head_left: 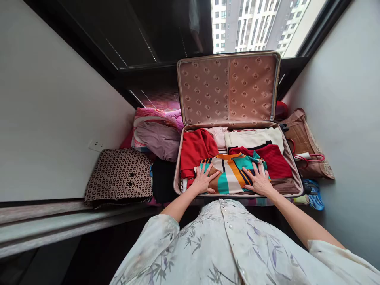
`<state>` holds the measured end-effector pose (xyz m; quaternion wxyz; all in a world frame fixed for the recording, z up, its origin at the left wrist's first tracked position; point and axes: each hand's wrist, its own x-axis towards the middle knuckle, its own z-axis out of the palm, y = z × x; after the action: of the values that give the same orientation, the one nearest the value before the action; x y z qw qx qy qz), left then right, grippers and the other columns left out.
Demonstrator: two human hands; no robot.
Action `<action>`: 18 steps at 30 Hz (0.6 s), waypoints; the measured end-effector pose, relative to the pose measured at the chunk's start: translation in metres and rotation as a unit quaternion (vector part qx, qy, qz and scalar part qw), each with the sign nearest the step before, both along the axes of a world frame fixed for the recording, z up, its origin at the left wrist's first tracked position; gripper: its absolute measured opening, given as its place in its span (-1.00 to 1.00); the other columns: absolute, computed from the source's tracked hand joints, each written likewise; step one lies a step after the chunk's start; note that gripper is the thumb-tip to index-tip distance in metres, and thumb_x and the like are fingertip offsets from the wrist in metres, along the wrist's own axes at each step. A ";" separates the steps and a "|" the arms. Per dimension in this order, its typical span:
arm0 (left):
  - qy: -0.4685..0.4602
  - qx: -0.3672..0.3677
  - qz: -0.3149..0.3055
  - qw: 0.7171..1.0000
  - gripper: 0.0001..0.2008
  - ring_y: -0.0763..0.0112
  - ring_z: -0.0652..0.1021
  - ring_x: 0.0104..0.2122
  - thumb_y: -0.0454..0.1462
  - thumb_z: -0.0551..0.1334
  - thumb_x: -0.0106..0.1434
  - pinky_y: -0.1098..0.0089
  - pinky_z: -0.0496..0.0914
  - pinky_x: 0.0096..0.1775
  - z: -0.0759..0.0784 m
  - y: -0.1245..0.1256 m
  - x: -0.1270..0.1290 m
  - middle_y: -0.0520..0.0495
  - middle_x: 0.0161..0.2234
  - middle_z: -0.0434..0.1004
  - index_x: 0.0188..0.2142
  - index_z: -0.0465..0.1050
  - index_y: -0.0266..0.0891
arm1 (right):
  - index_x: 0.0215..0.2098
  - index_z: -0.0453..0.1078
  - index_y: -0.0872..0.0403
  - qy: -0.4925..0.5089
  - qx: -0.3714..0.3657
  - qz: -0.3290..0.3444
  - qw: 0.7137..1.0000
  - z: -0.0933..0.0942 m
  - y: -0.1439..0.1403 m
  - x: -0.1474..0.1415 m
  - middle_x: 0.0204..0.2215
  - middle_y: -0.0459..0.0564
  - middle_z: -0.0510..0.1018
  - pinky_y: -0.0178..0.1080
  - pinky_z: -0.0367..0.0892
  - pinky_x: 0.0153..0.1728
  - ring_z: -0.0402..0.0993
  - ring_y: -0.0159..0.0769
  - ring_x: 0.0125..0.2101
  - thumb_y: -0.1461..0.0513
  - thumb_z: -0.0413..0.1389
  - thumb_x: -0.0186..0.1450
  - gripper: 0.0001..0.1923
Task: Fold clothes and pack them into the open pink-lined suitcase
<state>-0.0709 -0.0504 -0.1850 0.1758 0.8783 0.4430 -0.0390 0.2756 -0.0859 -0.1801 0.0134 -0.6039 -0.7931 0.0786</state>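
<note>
The open suitcase [285, 146] fills the middle of the scene, its patterned lid [228, 89] propped upright on the far side against the window, its tray packed with folded clothes. To the left of it lies a heap of pink and mauve bedding [157, 136], and nearer, a brown patterned folded piece [118, 174] beside something black [163, 180]; to the right sits a woven bag with red handles [303, 148]. Inside the case, a red garment [194, 148] takes the left, a cream piece [252, 138] the far right, a dark red knit [274, 160] the right. On top, at the near edge and in the centre, lies the striped top [230, 174], orange, teal and white. Both hands are down on it: the left hand [203, 180] is spread flat, fingers splayed, on its left end; the right hand [258, 180] is likewise flat and open on its right end, gripping nothing. This looks like the pressing-flat stage, the top laid in and being smoothed onto the pile. The next move, I judge, calls for even downward pressure and a sweep outward, so the folds stay square and the layers beneath do not shift.
</note>
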 end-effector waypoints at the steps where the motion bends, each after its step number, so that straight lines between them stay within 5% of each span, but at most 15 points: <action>1: 0.002 -0.004 -0.003 1.000 0.15 -0.49 -0.18 0.44 0.12 0.56 -0.05 -0.51 -0.24 0.25 -0.005 0.002 -0.002 -0.31 0.52 -0.24 0.45 0.09 0.12 | 0.44 0.15 -0.22 -0.005 0.004 -0.002 1.000 -0.009 -0.001 0.003 0.52 0.22 -0.16 0.53 0.11 0.12 -0.30 0.47 0.44 -0.14 0.24 0.24 -0.14; 7: -0.072 -0.009 -0.020 0.997 -0.05 -0.42 -0.07 0.44 -0.02 0.54 0.06 -0.48 -0.14 0.27 -0.004 -0.011 -0.026 -0.32 0.49 -0.10 0.39 0.24 0.06 | 0.42 0.21 -0.12 -0.027 0.059 0.002 0.998 -0.027 -0.015 0.016 0.45 0.36 0.05 0.48 0.25 0.03 -0.11 0.46 0.41 -0.14 0.09 0.31 -0.23; 11: -0.215 0.025 0.116 0.969 -0.56 -0.13 0.24 0.37 -0.17 0.36 0.28 -0.21 0.16 0.30 0.002 -0.020 -0.050 -0.28 0.35 0.28 0.15 0.56 -0.08 | 0.38 0.28 -0.12 -0.025 0.092 -0.012 0.995 -0.018 -0.021 0.006 0.38 0.34 0.21 0.41 0.28 0.03 0.06 0.43 0.36 -0.10 0.03 0.34 -0.31; 14: -0.323 0.080 0.335 0.881 -0.72 0.15 0.51 0.17 -0.25 0.17 0.41 0.08 0.39 0.20 0.002 -0.009 -0.090 -0.24 0.14 0.53 -0.03 0.63 -0.17 | 0.41 0.22 -0.07 0.007 0.125 -0.014 0.992 -0.006 -0.025 -0.016 0.33 0.36 0.27 0.36 0.30 0.06 0.17 0.38 0.32 -0.08 -0.03 0.38 -0.32; 18: -0.398 0.050 0.621 0.673 -0.69 0.28 0.60 0.02 -0.31 0.13 0.43 0.26 0.46 0.12 -0.002 0.034 -0.170 -0.29 0.06 0.58 0.10 0.49 -0.28 | 0.44 0.14 -0.08 0.056 0.126 -0.014 0.990 0.004 -0.027 -0.056 0.27 0.33 0.35 0.29 0.41 -0.05 0.34 0.33 0.19 -0.04 -0.03 0.39 -0.32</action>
<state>-0.2410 -0.0162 -0.1871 0.2751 0.3405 0.7756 0.4547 0.2200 -0.1126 -0.1764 0.1353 -0.6029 -0.7862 0.0119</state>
